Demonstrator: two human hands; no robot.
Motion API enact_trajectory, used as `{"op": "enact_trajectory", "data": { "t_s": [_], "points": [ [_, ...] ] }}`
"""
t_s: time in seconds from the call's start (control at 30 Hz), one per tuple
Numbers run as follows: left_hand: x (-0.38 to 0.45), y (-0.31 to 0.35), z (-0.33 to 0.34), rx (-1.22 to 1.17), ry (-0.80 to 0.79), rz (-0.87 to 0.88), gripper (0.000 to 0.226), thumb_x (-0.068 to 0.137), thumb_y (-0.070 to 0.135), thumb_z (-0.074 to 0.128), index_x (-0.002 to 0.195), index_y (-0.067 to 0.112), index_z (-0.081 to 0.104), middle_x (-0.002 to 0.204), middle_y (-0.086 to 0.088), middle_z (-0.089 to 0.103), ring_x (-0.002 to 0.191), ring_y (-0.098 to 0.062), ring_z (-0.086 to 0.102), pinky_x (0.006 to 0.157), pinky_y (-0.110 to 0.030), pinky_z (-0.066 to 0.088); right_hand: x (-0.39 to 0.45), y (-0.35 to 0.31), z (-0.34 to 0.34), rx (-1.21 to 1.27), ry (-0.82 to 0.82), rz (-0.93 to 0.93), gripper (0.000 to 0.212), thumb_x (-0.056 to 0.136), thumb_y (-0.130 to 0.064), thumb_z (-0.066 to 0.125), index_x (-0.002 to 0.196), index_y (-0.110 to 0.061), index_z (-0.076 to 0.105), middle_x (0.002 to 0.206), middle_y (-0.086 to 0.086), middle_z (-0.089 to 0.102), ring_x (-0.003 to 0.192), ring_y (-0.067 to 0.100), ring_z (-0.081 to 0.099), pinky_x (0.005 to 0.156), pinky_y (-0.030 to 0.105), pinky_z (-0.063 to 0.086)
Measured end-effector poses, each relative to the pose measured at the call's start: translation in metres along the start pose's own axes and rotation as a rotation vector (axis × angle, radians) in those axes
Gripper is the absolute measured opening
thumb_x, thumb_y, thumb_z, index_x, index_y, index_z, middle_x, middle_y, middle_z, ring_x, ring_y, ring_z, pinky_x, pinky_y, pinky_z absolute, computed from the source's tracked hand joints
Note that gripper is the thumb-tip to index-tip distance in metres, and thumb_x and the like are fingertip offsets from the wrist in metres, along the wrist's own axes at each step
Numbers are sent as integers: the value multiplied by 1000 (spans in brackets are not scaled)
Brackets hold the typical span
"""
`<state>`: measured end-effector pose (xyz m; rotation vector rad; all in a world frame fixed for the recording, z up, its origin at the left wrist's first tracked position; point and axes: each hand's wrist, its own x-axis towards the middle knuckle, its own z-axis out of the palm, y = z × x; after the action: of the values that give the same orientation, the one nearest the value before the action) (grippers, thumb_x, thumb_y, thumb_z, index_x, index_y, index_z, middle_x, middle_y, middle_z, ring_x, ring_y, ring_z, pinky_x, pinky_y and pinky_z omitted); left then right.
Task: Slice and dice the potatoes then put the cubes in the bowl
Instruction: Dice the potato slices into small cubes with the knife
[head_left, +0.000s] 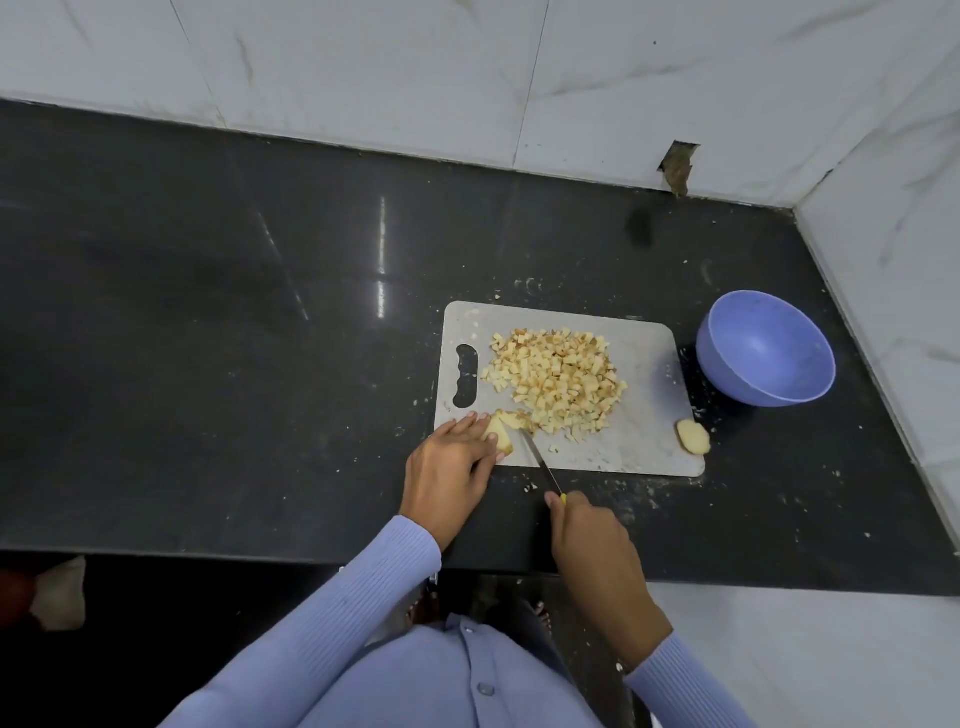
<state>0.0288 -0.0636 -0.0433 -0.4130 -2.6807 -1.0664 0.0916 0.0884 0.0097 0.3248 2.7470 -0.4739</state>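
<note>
A grey cutting board (644, 441) lies on the black counter. A heap of potato cubes (558, 382) covers its middle. My left hand (451, 470) holds down a potato piece (501, 432) at the board's near left corner, fingers curled over it. My right hand (589, 535) grips a yellow-handled knife (540, 462), whose blade points up and left and meets the right side of that piece. A peeled potato chunk (693, 436) lies at the board's right edge. The blue bowl (766, 348) stands to the right of the board; nothing shows inside it.
The black counter (234, 322) stretches wide to the left. White marble walls (519, 78) close off the back and the right side just beyond the bowl. Small potato scraps dot the counter around the board. The counter's front edge runs below my hands.
</note>
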Motion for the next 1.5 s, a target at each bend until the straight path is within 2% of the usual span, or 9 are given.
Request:
{"op": "enact_trajectory", "data": {
  "t_s": [0.13,0.2,0.4,0.6,0.77,1.03,1.2,1.4,1.5],
  "points": [
    [-1,-1,-5,2,23,-7,13,75,14,80,87,17,78,110,-8,69,114,-24,60,95,-41,48,2,-5,-6,66,42,-52,39,102,-44,22,90,-17,47,84,3,60,81,23,61,71,35,48],
    [-2,-2,-5,-1,31,-6,8,77,15,77,84,16,78,107,-7,70,110,-24,63,90,-42,52,7,-13,-5,77,44,-78,40,102,-44,22,89,-16,47,84,5,60,80,25,60,70,36,47],
    [-1,-2,-3,-26,-8,-39,11,76,15,69,81,11,78,102,-10,71,104,-26,66,84,-46,55,25,-32,2,45,9,-91,43,103,-42,23,98,-10,52,95,11,63,89,30,60,67,34,39],
    [2,0,0,25,-21,-54,5,74,8,75,77,10,77,102,-11,71,101,-23,67,92,-42,52,15,-31,3,-50,-22,-60,40,104,-38,22,107,-9,50,102,9,62,95,27,61,67,31,38],
    [1,0,-1,38,-28,-58,5,78,9,73,76,12,78,106,-8,70,104,-21,66,94,-39,51,-12,-11,3,-78,-74,-32,32,104,-39,20,94,-16,40,99,6,63,94,26,62,67,30,41],
    [0,5,-3,49,-7,-47,6,74,5,77,75,11,77,104,-10,71,101,-22,67,95,-42,50,-15,1,6,-50,-32,-50,30,103,-41,21,90,-19,37,78,-4,47,71,18,51,62,26,39],
    [-2,5,-3,59,28,-44,8,73,5,78,78,11,77,104,-10,71,103,-23,67,100,-41,43,-10,7,2,18,-26,-17,32,102,-43,25,87,-18,39,81,3,56,82,26,62,64,30,41],
    [-5,-1,-6,65,40,-60,13,75,18,80,87,18,77,113,-7,68,117,-23,58,110,-39,30,-1,10,-11,148,18,-127,26,101,-39,32,97,-15,42,74,2,55,66,21,55,58,35,43],
    [-7,-2,-6,69,56,-79,12,75,21,80,86,17,77,124,-10,62,124,-26,52,113,-40,22,3,0,-14,63,56,-200,30,103,-38,27,102,-14,45,72,-2,52,63,17,51,56,32,40]
  ]
}}
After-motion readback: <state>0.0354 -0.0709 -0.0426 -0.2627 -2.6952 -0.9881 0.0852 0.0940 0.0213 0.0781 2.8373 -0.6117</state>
